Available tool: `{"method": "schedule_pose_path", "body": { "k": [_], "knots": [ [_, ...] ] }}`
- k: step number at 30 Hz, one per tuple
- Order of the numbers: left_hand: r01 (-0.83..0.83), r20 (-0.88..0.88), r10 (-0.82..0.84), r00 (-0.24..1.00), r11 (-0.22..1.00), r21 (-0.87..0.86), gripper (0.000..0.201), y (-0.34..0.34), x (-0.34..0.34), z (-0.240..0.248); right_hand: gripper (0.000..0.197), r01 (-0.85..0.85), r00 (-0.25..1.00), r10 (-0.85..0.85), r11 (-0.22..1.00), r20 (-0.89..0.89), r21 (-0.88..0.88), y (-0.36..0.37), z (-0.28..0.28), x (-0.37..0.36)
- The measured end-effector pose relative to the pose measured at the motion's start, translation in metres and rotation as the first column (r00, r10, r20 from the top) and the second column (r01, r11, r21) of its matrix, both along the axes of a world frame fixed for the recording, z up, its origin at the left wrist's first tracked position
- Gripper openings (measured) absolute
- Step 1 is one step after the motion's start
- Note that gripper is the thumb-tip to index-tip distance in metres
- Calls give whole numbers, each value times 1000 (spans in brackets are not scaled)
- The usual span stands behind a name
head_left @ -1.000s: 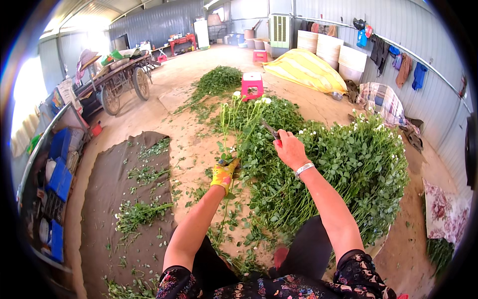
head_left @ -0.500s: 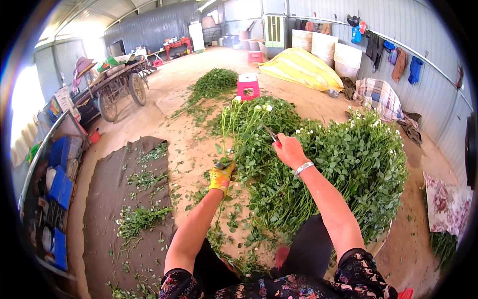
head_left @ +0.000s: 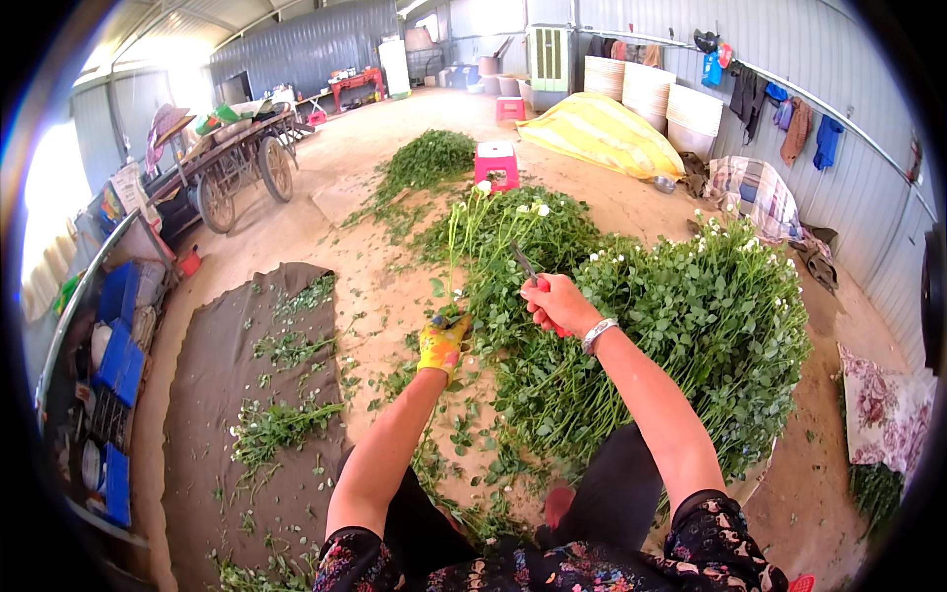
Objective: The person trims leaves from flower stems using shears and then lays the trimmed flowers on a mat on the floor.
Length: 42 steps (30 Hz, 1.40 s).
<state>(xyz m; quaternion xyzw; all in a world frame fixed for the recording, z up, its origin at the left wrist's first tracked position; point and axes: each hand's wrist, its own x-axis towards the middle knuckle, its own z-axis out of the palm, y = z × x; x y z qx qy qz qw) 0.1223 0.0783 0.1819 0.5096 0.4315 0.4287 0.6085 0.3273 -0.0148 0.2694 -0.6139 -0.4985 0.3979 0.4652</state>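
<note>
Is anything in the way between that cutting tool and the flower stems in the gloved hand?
Nothing visible blocks it. The right hand holds the cutting tool up beside the flower stems, which the gloved left hand holds; the leafy pile lies below, not between.

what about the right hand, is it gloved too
No, the right hand is bare with a silvery band at its wrist, while the left hand wears a yellow patterned glove.

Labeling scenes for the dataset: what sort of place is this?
Probably a farm shed or similar metal-clad workspace: corrugated metal wall, spoke-wheeled cart, and a big heap of leafy, white-flowered stems beside the person.
</note>
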Motion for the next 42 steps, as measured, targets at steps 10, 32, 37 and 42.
{"method": "schedule_pose_path", "body": {
  "k": [10,32,37,42],
  "knots": [
    [-33,-41,35,999,999,36,23,12,-1,-12,22,63,715,-286,935,638,349,1,-4,7],
    [72,-547,327,770,808,585,34,0,-11,-6,21,105,395,-196,980,898,168,-12,7,24],
    [39,-530,207,822,909,415,31,12,-9,-15,20,28,493,-201,976,846,215,-9,6,21],
    [-34,-282,56,958,996,83,28,11,-5,-18,20,-68,603,-132,974,787,215,-8,1,2]
  ]
}}
